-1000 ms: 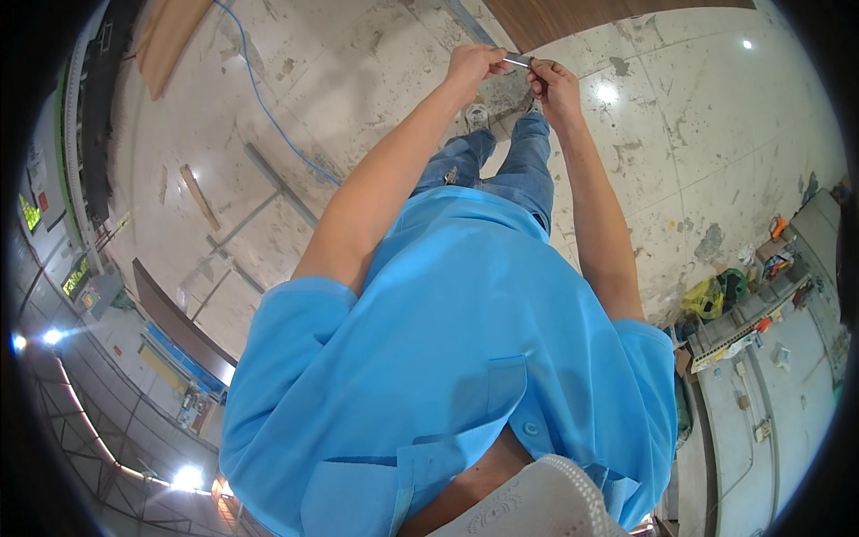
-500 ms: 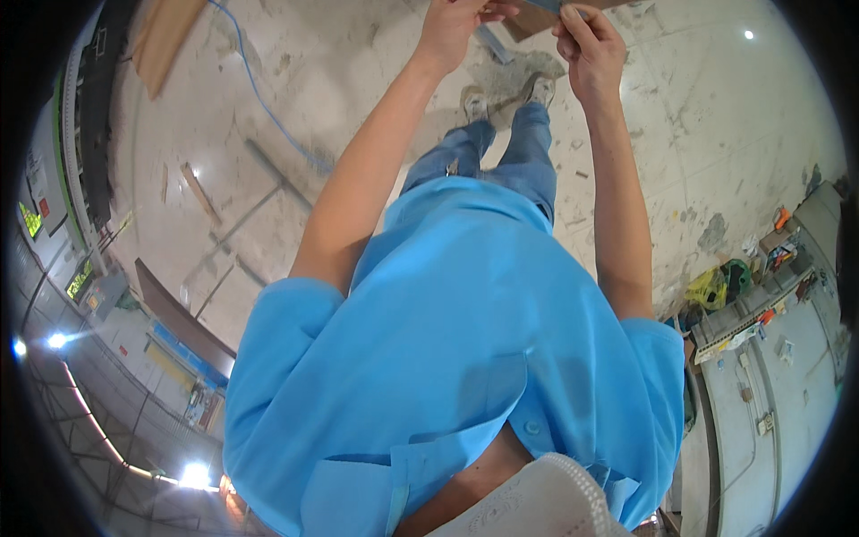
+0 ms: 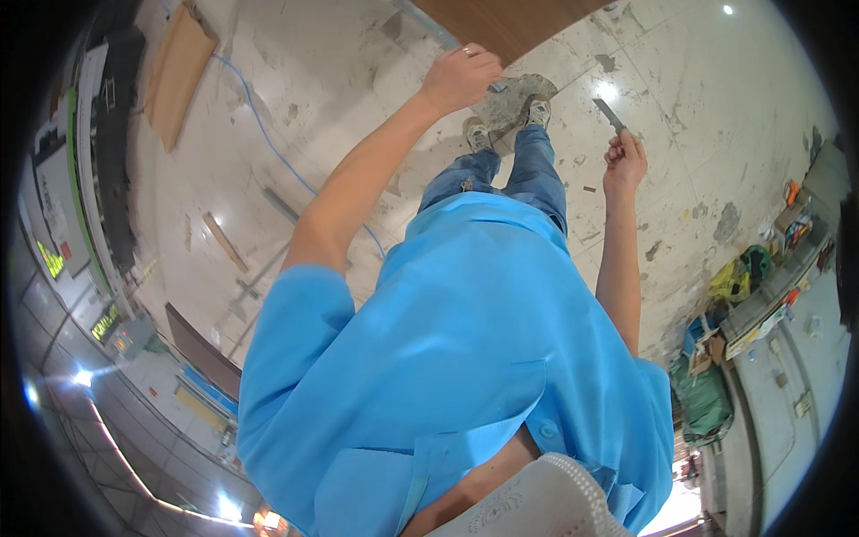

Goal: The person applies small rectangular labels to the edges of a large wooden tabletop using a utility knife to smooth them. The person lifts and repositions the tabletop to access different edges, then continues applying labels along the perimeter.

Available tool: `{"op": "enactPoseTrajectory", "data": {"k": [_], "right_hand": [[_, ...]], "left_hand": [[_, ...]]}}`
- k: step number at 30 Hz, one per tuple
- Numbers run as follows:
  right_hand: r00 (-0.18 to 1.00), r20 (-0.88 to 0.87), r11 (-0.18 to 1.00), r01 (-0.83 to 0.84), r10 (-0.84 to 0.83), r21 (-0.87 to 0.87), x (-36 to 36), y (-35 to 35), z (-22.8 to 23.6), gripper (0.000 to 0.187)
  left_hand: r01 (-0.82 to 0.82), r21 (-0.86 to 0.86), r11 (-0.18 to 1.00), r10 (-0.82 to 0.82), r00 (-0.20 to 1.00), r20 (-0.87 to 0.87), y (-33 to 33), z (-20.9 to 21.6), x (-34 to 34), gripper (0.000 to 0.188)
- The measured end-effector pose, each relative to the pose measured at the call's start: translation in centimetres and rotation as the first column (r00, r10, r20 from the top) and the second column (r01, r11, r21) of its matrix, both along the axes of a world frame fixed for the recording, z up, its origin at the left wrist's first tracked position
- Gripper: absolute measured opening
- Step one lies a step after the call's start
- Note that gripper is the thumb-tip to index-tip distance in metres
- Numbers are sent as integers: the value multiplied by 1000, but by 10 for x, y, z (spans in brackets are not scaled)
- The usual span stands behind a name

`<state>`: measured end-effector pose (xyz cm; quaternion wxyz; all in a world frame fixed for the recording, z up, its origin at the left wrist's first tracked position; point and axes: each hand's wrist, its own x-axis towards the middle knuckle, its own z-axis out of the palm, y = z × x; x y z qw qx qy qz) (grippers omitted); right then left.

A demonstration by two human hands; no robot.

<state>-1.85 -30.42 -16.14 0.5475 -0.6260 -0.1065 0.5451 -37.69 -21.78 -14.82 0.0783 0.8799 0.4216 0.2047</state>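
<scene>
My right hand (image 3: 625, 165) is closed around one end of a dark grey flat strip (image 3: 608, 115), which points up and to the left over the floor. Its exact kind does not show. At the near corner of a brown board (image 3: 514, 25), my left hand (image 3: 460, 80) is closed with its fingers curled under, a ring on one of them. What those fingers hold, if anything, is hidden. A grey bar (image 3: 428, 21) runs along the board's left edge toward the left hand.
A blue hose (image 3: 268, 134) crosses the stained floor on the left, near a brown sheet (image 3: 182, 80) and a wooden strip (image 3: 225, 242). To the right, a cluttered ledge (image 3: 783, 277) holds a yellow bag (image 3: 729, 282); a green bag (image 3: 702, 403) is nearer.
Earlier both hands were at the far edge, the right one pinching the strip close to the left. Now they are apart and nearer; the strip is in my right hand. More of the board shows.
</scene>
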Motion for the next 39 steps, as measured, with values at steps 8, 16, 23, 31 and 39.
{"op": "enactPoseTrajectory", "data": {"k": [8, 16, 23, 31, 39], "right_hand": [[943, 69, 944, 327, -324, -36, 77, -65, 2, 16], [847, 371, 914, 405, -381, 16, 114, -51, -20, 21], [816, 447, 926, 367, -367, 92, 230, 40, -5, 24], [920, 380, 989, 47, -98, 143, 358, 220, 61, 21], [869, 437, 940, -318, 234, 128, 354, 407, 66, 19]], "left_hand": [[-126, -99, 987, 126, 992, -9, 28, 34, 2, 46], [-18, -143, 990, -15, 975, -223, 106, 15, 97, 60], [-75, -114, 991, 40, 957, -287, 187, 6, 185, 61], [-140, -81, 987, 114, 957, -268, 279, 4, 281, 67], [-204, 1, 979, 193, 928, -317, 378, 13, 387, 70]]}}
